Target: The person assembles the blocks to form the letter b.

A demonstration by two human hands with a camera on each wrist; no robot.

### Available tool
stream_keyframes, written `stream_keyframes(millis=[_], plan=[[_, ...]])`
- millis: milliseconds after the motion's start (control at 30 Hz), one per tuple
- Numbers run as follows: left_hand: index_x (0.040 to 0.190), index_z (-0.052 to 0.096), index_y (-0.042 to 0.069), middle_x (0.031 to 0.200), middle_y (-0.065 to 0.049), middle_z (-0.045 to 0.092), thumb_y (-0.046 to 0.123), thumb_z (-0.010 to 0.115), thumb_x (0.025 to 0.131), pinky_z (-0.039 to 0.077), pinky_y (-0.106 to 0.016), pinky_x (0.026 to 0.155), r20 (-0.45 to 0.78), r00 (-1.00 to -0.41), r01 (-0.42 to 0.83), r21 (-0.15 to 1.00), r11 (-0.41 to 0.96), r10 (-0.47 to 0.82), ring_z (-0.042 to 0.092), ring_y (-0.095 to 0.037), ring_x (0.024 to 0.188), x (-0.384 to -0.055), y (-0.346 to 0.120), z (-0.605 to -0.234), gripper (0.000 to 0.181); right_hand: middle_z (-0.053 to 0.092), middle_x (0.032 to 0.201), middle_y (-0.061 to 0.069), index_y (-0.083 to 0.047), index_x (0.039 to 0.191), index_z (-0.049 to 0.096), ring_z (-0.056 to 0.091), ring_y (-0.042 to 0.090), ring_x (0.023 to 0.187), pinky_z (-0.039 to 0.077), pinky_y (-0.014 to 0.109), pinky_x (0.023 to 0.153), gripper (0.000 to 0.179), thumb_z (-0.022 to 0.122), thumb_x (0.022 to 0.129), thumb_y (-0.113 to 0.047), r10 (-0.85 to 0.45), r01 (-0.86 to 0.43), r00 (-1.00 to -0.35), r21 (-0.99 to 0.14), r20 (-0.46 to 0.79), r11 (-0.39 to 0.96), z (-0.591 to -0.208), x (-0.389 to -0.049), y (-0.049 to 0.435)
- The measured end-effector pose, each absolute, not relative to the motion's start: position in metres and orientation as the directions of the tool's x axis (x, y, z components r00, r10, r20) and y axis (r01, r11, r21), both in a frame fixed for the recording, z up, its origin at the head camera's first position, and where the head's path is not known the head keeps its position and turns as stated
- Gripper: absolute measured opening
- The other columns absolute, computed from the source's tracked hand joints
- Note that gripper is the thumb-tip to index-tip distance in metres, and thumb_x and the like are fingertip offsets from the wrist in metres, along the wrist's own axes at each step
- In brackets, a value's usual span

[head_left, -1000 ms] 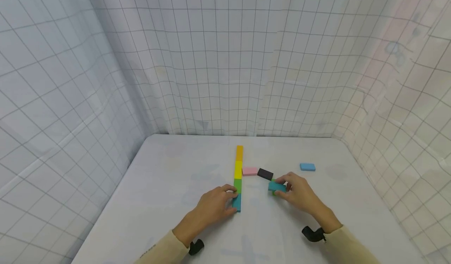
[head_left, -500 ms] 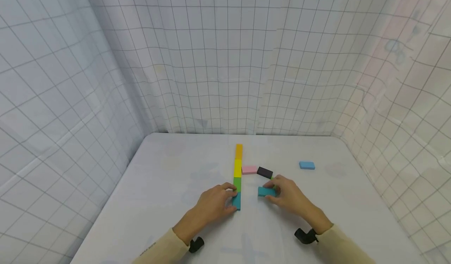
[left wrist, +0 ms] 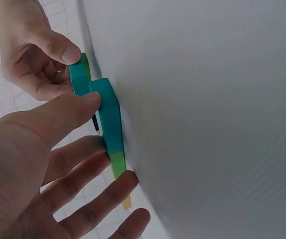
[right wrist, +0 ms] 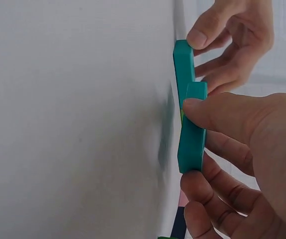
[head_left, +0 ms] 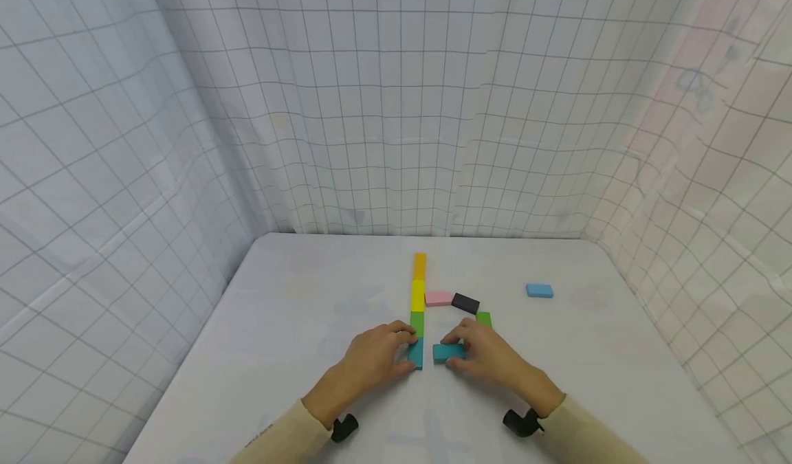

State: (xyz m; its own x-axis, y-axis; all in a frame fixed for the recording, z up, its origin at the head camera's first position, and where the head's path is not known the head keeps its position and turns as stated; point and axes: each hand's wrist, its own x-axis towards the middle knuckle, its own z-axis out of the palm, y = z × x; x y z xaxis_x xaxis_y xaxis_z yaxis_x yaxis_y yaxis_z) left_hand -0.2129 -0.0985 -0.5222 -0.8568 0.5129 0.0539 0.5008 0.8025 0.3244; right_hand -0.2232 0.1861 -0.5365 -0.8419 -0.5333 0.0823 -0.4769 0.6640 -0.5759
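A row of orange [head_left: 420, 266], yellow [head_left: 418, 295] and green [head_left: 417, 324] blocks ends nearest me in a teal block [head_left: 416, 354]. My left hand [head_left: 374, 358] holds this teal block from the left, thumb at its near end and fingers by the green joint. My right hand [head_left: 489, 356] pinches a second teal block [right wrist: 193, 142] between thumb and fingers, held crosswise just right of the row's near end. A small gap shows between the two teal blocks in the head view. In the right wrist view, a shadow lies on the table beside the held block.
A pink block [head_left: 438, 299] touches or nearly touches the yellow one's right side. A tilted black block [head_left: 465, 303] and another green block [head_left: 484, 319] continue rightward from it. Farther right lies a light blue block [head_left: 540, 291]. Gridded white curtains [head_left: 383, 106] surround the white table [head_left: 297, 292].
My right hand has carried its teal block left and nearer to me, from over the right green block to beside the row. My left hand has stayed in place.
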Motion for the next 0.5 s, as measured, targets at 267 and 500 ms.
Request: stream_keyframes(millis=[267,500], plan=[[0.137,0.085,0.012,0.148,-0.001,0.079,0.035,0.098,0.098,0.071,-0.045,0.106,0.081,-0.851,0.516,0.318,0.796,0.519,0.081,-0.024,0.129,-0.213,-0.100,-0.526,0.047,0.075,0.118,-0.009,-0.020,0.128,0.086,0.059,0.004,0.094,0.056,0.022,0.084,0.029,0.095,0.101,-0.025,-0.544,-0.479,-0.838,-0.537,0.044,0.694,-0.542,-0.222,0.173],[0.135,0.086,0.012,0.148,-0.001,0.079,0.034,0.099,0.097,0.071,-0.045,0.105,0.094,-0.846,0.524,0.327,0.786,0.525,0.081,-0.024,0.129,-0.211,-0.100,-0.524,0.046,0.075,0.119,-0.006,-0.017,0.129,0.086,0.058,0.003,0.092,0.056,0.021,0.082,0.029,0.094,0.101,-0.020,-0.572,-0.516,-0.818,-0.521,0.063,0.680,-0.544,-0.222,0.169]])
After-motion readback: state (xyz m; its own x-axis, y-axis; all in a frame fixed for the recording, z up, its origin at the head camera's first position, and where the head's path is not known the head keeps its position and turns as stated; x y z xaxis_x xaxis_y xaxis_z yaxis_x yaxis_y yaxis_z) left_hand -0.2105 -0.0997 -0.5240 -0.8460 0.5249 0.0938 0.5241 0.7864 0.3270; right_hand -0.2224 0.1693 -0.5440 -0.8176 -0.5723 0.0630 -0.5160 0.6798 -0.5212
